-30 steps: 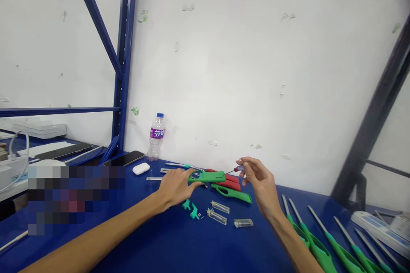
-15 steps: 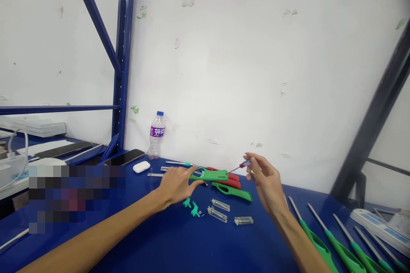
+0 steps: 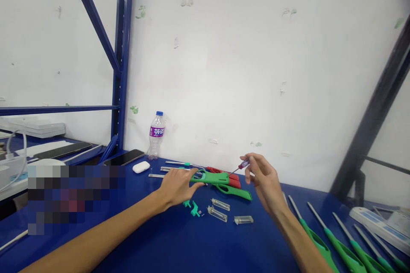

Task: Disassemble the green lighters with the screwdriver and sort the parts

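**A:** State of work?
**B:** Mid-job, I judge. Left hand [image 3: 177, 185] closed around one end of a green casing [image 3: 213, 178], held just over the counter [image 3: 205, 247]. Right hand [image 3: 264, 175] pinches a small screwdriver [image 3: 244, 164]; its tip is at the casing's far end, contact uncertain.
**A:** Done so far?
**B:** Some parts lie loose: clear tanks [image 3: 218, 214] and teal pieces [image 3: 194, 209] sit in front of the hands. Whether the held casing is fully emptied, cannot tell.
**A:** Left over?
**B:** The green-handled lighters [image 3: 333, 241] at right look whole, apart from the loose parts.
**A:** Counts?
**B:** Clear tanks, three. Teal pieces, two, with tiny bits alongside, too small to name. Green casings near the hands, two: one held, the second [image 3: 238, 193] lying just beyond the tanks. Red handles [image 3: 235, 183], at least two, overlapping. Metal tubes [image 3: 174, 163] behind the left hand, three showing. Lighters at right, five plain, maybe a sixth beside the right forearm. Screwdriver, one.
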Demonstrator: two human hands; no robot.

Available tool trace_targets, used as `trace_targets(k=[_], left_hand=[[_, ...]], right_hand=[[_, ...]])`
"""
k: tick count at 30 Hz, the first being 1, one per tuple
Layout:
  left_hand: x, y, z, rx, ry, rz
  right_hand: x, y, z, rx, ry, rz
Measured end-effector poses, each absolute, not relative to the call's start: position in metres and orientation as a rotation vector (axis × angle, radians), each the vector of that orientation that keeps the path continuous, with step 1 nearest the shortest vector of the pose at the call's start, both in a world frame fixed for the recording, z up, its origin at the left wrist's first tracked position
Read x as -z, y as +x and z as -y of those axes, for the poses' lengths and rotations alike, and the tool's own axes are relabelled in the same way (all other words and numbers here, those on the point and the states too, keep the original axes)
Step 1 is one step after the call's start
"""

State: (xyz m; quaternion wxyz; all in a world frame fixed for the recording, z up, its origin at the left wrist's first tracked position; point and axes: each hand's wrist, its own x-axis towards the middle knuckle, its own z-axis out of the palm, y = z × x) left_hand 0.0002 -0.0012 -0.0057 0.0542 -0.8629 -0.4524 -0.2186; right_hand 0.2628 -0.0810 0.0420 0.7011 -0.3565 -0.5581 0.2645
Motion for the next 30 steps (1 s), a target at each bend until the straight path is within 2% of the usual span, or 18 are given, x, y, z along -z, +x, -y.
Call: trace_targets(k=[16, 30], left_hand=[[0.0038, 0.0013, 0.0027, 0.650, -2.599, 1.424], [0.0027, 0.0009, 0.0001, 0.673, -2.552, 1.441]], right_hand=[[-0.0420, 0.2593, 0.0830, -0.672, -0.755, 1.316], [-0.0415, 0.2640, 0.0823, -0.546, -0.742, 1.304]])
